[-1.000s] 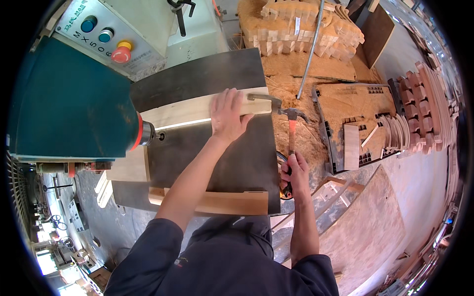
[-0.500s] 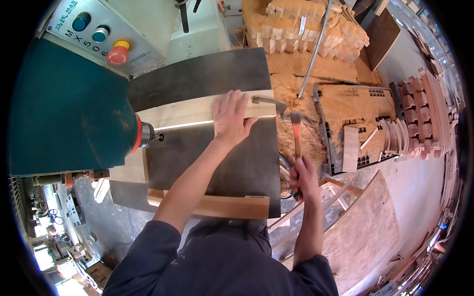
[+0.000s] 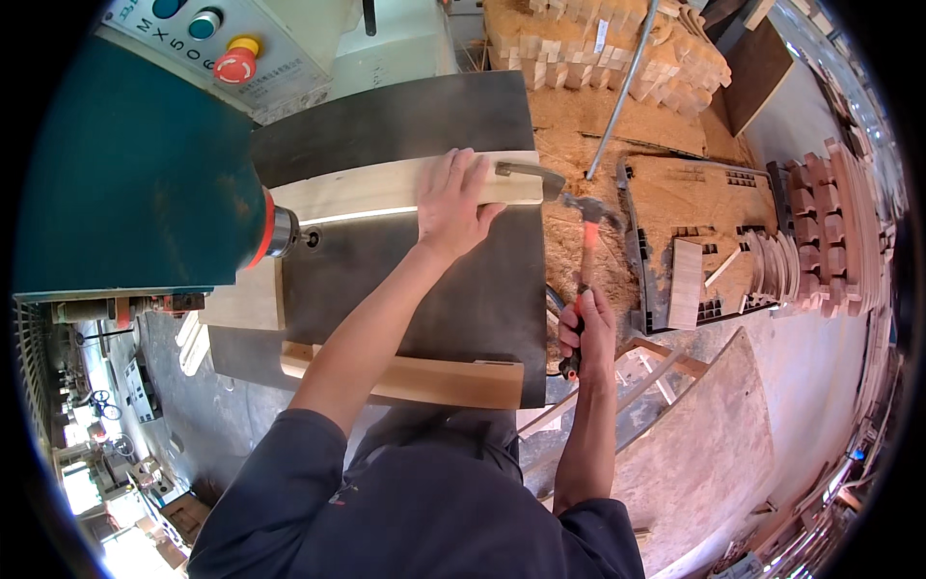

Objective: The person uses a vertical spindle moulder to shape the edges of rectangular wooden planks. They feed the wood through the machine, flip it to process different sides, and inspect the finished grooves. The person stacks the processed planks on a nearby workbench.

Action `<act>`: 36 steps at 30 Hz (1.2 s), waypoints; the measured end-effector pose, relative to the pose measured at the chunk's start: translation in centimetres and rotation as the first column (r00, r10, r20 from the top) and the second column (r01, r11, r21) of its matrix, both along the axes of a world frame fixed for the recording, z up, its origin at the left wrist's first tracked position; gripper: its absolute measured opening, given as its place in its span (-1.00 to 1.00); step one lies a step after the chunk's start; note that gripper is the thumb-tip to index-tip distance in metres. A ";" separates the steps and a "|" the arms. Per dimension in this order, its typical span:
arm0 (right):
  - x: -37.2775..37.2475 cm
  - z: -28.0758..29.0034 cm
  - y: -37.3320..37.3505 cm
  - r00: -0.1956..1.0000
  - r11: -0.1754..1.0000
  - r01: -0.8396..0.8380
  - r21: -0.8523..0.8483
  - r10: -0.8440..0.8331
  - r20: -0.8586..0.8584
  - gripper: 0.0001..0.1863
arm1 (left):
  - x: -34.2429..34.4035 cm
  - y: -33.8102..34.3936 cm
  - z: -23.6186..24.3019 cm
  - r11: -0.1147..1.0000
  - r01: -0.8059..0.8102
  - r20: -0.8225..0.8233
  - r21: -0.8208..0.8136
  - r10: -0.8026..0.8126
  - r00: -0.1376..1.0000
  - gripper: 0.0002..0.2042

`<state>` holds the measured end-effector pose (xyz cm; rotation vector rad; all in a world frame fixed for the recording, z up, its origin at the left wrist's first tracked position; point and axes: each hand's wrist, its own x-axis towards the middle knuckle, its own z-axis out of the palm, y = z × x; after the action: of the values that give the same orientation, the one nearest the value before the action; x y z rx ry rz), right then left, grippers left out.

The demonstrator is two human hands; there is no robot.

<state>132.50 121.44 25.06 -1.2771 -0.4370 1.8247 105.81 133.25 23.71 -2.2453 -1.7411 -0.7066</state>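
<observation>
A pale wooden board (image 3: 338, 196) lies across the dark machine table (image 3: 415, 299). My left hand (image 3: 455, 207) rests flat on its top, fingers stretched toward the far edge and thumb off to the right. At the board's right end sits a curved dark metal piece (image 3: 532, 176), reaching past the board's end. My right hand (image 3: 590, 328) is wrapped round the handle of a claw hammer (image 3: 587, 246), to the right of the table. The hammer's head is up, a small gap right of the metal piece.
Left of the board, a machine spindle (image 3: 283, 234) juts from a green housing (image 3: 125, 183). A curved wooden piece (image 3: 444, 379) lies along the table's near edge. Sawdust, a dusty pallet (image 3: 641, 280) and stacked cut wood (image 3: 608, 58) are to the right. A red stop button (image 3: 234, 66) is at upper left.
The hammer's head has moved right, away from the metal piece. My left hand keeps its place on the board. The whole view has shifted slightly.
</observation>
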 end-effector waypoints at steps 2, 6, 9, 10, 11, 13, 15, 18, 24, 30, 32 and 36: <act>-0.2 0.9 0.4 0.999 1.000 0.003 -0.012 -0.002 0.034 -0.76 | 0.0 -0.1 -0.1 1.000 0.005 0.004 0.003 -0.005 1.000 -0.29; -0.3 0.7 1.3 0.994 0.996 -0.091 -0.018 0.092 0.063 -0.79 | 0.2 0.1 -0.3 1.000 -0.003 0.011 0.001 0.003 1.000 -0.29; -0.1 1.2 1.4 0.993 0.996 -0.079 -0.043 0.082 0.079 -0.78 | 0.2 0.2 -0.5 1.000 0.002 0.017 -0.006 -0.002 1.000 -0.28; 0.0 1.5 1.2 0.993 0.996 -0.076 -0.050 0.080 0.084 -0.78 | 0.1 0.1 -0.5 1.000 0.002 0.018 -0.010 -0.002 1.000 -0.28; 0.7 1.0 0.9 0.997 1.000 0.014 -0.012 -0.013 0.076 -0.75 | -0.1 0.0 -0.5 1.000 -0.007 0.012 -0.014 0.007 1.000 -0.28; 2.5 -0.2 0.1 0.978 0.978 0.198 0.061 -0.201 0.052 -0.69 | -0.1 -0.2 -0.5 1.000 -0.019 0.003 -0.023 0.019 1.000 -0.28; 2.7 -1.2 0.1 0.974 0.978 0.176 0.108 -0.189 0.124 -0.69 | -0.1 -0.1 -0.4 1.000 -0.015 0.013 -0.011 0.015 1.000 -0.28; -1.6 2.2 0.9 0.974 0.989 -0.128 -0.074 0.139 0.178 -0.73 | 0.0 -0.1 -0.4 1.000 -0.008 0.018 -0.017 0.009 1.000 -0.28; 1.4 1.1 0.9 0.994 0.998 0.018 -0.053 -0.012 0.109 -0.70 | -0.2 -0.2 -0.3 1.000 -0.018 0.019 -0.025 0.018 1.000 -0.27; -0.5 2.0 0.9 0.963 0.979 -0.155 -0.135 0.180 0.201 -0.72 | 0.5 0.2 -0.3 0.999 0.007 0.025 -0.032 -0.007 1.000 -0.27; 0.5 2.2 0.4 0.983 0.990 -0.115 -0.088 0.126 0.132 -0.71 | 0.3 0.3 -0.5 1.000 0.012 0.025 -0.020 -0.011 1.000 -0.27; 5.3 -1.2 -5.3 0.944 0.964 0.255 -0.076 -0.231 0.235 -0.71 | -0.3 -0.2 -0.9 1.000 0.011 0.073 -0.025 -0.010 0.997 -0.27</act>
<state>137.81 116.13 23.85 -1.5466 -0.2914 1.5193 105.54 133.06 22.76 -2.2743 -1.7825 -0.7820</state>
